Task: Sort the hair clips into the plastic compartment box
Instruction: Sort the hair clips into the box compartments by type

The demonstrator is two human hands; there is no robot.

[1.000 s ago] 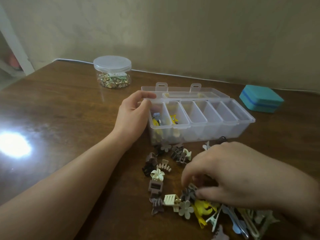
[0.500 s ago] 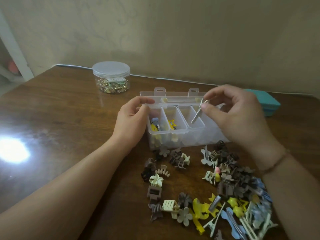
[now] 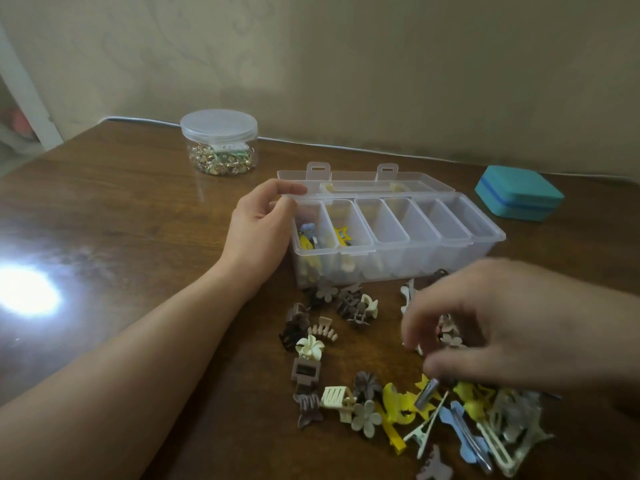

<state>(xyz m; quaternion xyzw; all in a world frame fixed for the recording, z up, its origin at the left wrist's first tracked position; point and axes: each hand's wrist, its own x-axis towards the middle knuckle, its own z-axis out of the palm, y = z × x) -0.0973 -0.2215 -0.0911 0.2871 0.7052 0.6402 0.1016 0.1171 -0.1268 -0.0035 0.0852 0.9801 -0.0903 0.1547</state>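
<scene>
right hand (image 3: 512, 323) hovers over the clip pile (image 3: 398, 393), bare table (image 3: 138, 216) beyond its fingertips; ahead, box (image 3: 485, 244) wall blocks, left hand (image 3: 259, 230) gripping its far-left corner.

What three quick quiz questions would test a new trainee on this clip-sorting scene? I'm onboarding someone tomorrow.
1. True or false: the compartment box has its lid open.
2. Which compartments visibly hold clips? A) the two nearest the left hand B) the two nearest the teal case C) all six
3. Fill in: the round jar stands with its lid ____.

Key:
1. True; the lid lies back behind the box.
2. A; a yellow star clip shows in the second one.
3. On. The right hand is blurred above the loose clip pile, so skip questions about its grip.
</scene>
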